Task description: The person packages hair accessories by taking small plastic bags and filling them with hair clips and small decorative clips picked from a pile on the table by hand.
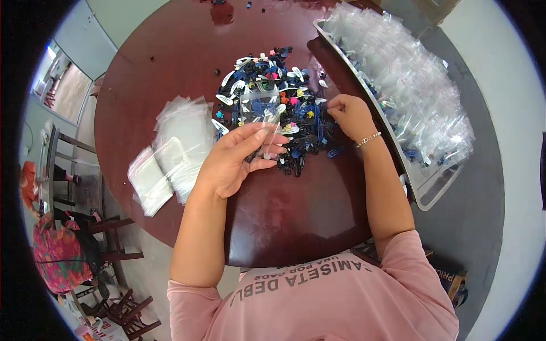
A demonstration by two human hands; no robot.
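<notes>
My left hand [242, 150] holds a small clear plastic bag [259, 108] upright between thumb and fingers. Through the bag, hair clips show from behind; whether any lie inside it I cannot tell. Beyond it spreads a pile of hair clips [296, 125], with white and navy snap clips, black claw clips and small coloured flower-shaped pieces. At the pile's right edge is my right hand [351, 116], thumb and fingertips pinched together. What sits in that pinch, if anything, is too small to make out. A loose blue snap clip [335, 152] lies just below this hand.
A stack of flat clear bags [182, 148] and a smaller bundle of bags [151, 181] lie left on the round table [165, 74]. At the right, a tray [424, 199] is heaped with filled bags [409, 85]. Another person [62, 250] is at the far left, near wooden stools [128, 315].
</notes>
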